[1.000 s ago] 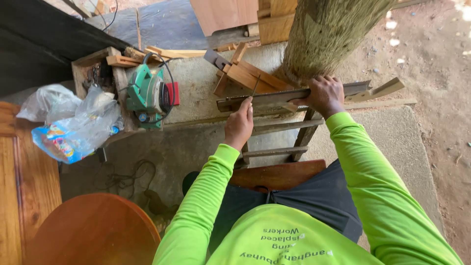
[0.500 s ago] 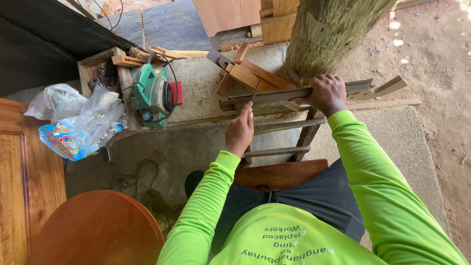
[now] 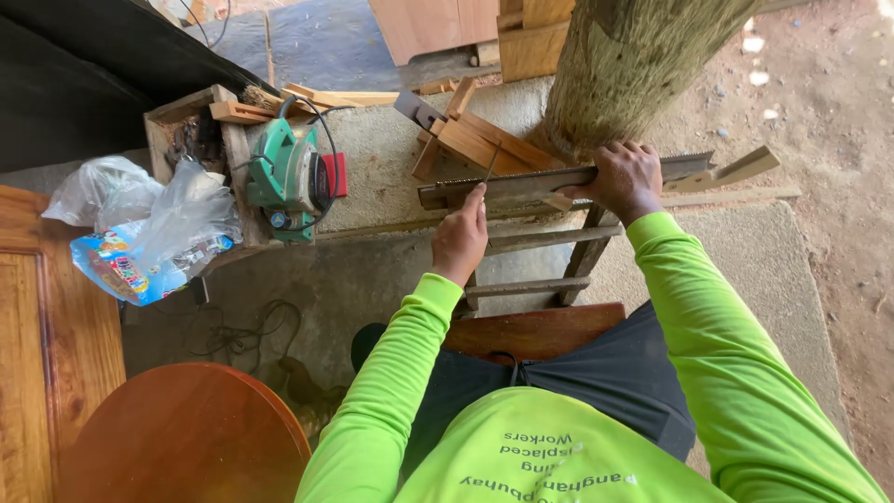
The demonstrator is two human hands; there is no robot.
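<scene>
Dull grey metal saw blade [image 3: 559, 177], rough-barked post [image 3: 633, 65], glossy varnished wooden round tabletop [image 3: 186, 438].

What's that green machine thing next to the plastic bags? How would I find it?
Start at the big tree trunk and look left along the concrete ledge, past the wood scraps. The green power tool sits by the wooden box, just right of the plastic bags. It is the only bright green thing there, with a red part and a black cord.

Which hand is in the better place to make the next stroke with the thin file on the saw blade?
The left hand, probably: it already grips the thin file, whose tip lies across the saw blade. The right hand presses the blade down.
</scene>
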